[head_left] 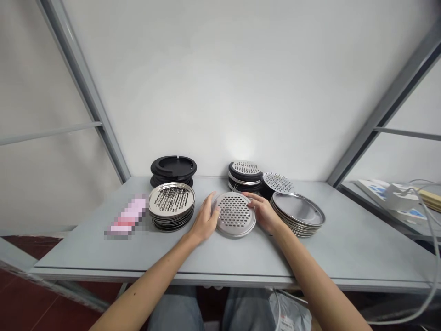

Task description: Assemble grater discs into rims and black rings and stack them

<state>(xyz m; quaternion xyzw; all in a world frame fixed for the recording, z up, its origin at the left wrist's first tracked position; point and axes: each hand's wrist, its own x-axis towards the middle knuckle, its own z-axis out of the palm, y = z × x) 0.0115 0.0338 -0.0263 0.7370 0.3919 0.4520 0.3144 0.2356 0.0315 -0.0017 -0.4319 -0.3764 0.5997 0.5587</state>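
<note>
Between my hands, low over or on the table, is a round perforated metal disc (234,215) with rows of slots. My left hand (206,219) grips its left rim, with the thumb over the edge. My right hand (263,212) holds the upper right rim, fingers over the top edge. Left of my left hand stands a stack of round metal discs (171,202), its top one holed. Close by my right forearm is a stack of plain shiny round plates (299,209). Whether the held disc touches the table cannot be told.
Black round rings (173,168) are stacked at the back left. Behind my hands stands a stack of black rims and holed discs (245,169), beside a tilted perforated disc (277,182). A blurred pink item (130,216) lies left. White cables (434,257) hang at the right.
</note>
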